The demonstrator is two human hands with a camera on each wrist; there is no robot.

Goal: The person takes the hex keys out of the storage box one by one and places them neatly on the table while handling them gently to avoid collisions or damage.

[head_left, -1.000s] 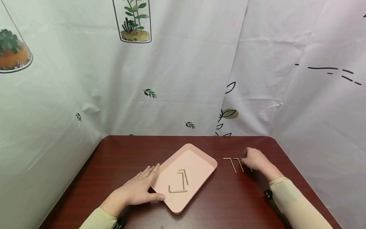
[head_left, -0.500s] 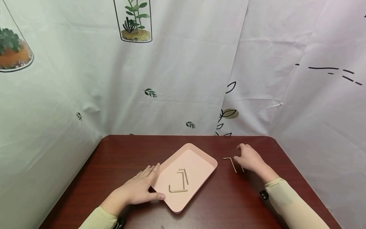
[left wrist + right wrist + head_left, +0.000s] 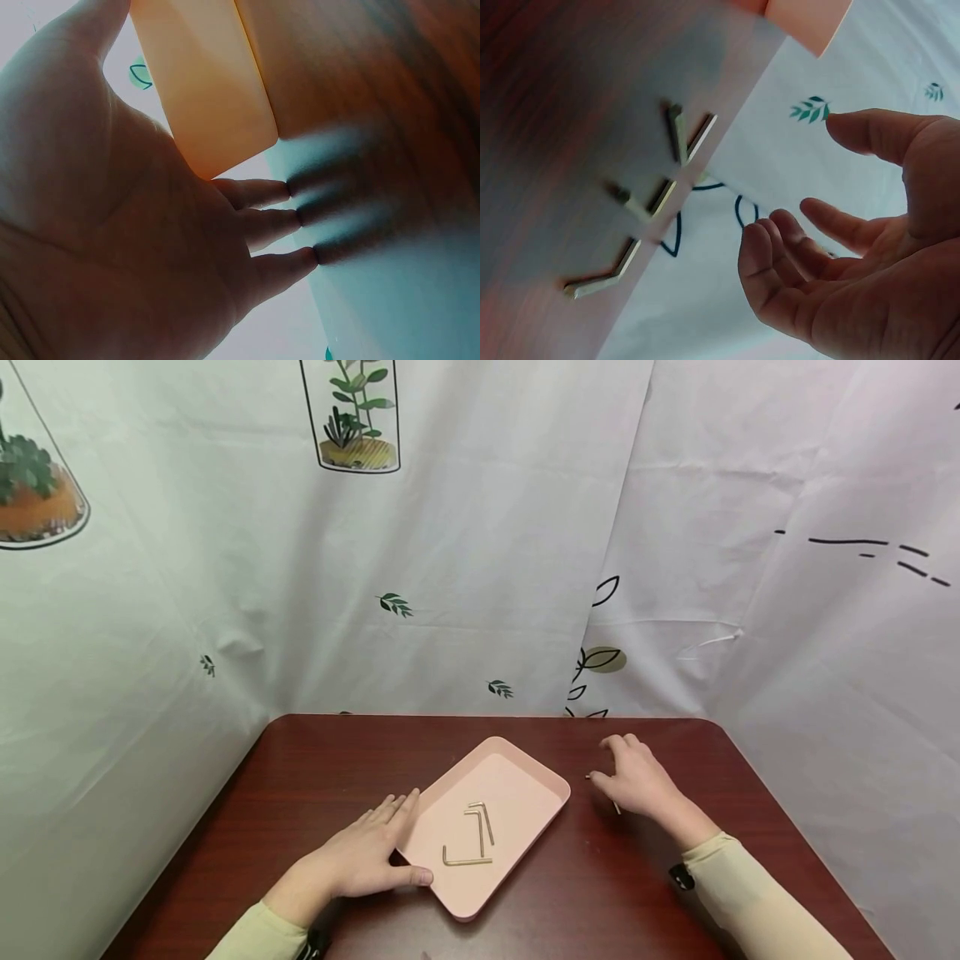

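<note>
In the head view, my left hand [image 3: 360, 853] rests at the left side of a pink tray [image 3: 521, 774], fingers straight and thumb over the rim. In the left wrist view its fingertips [image 3: 306, 257] touch the table beside the tray wall. Three L-shaped hex keys [image 3: 468, 862] lie inside the tray. My right hand [image 3: 637, 781] hovers right of the tray with relaxed, empty fingers, largely covering the keys below it. The right wrist view shows three more hex keys [image 3: 594, 286] in a row on the table, apart from the hand.
The dark red wooden table [image 3: 337, 752] has rounded far corners. A white curtain [image 3: 450, 543] printed with plants hangs behind it and along both sides.
My right hand has moved left across the row of hex keys, now covering the leftmost one. The left hand, tray and keys inside it have stayed put.
</note>
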